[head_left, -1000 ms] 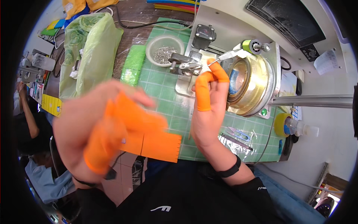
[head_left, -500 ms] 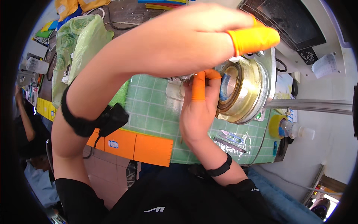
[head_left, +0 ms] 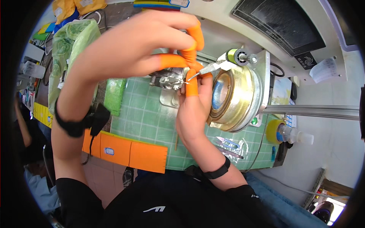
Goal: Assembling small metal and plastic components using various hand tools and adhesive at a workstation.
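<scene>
Green plastic bag (head_left: 62, 53) on the left, then a green packet (head_left: 113, 97) on the mat. Left hand (head_left: 152, 43) arches over with its orange-covered fingers curled; can't tell if they're pinching anything. The metal clamp (head_left: 170, 79) sits just below it, right by a thin metal rod (head_left: 194, 77). Right hand (head_left: 194, 108) has bent fingers up at the rod, grip unclear. Then there's a green spool (head_left: 232, 56) above a brassy wheel (head_left: 245, 91).
</scene>
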A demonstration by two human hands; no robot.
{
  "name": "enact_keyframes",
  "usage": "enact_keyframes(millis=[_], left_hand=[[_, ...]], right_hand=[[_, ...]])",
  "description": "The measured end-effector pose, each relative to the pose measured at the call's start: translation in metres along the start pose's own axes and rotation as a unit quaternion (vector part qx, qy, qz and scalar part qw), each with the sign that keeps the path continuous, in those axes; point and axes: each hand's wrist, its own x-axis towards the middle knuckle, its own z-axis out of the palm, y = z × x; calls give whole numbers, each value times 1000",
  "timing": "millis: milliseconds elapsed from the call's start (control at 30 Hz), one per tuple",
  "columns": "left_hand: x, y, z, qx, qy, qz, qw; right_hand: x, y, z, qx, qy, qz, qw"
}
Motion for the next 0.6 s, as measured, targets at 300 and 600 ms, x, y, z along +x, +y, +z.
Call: enact_keyframes(millis=[300, 600], left_hand=[[-88, 84, 65, -201, -8, -190, 961], [-22, 40, -18, -59, 14, -75, 995]], right_hand=[[-37, -1, -8, -21, -53, -79, 995], [7, 2, -1, -10, 29, -43, 999]])
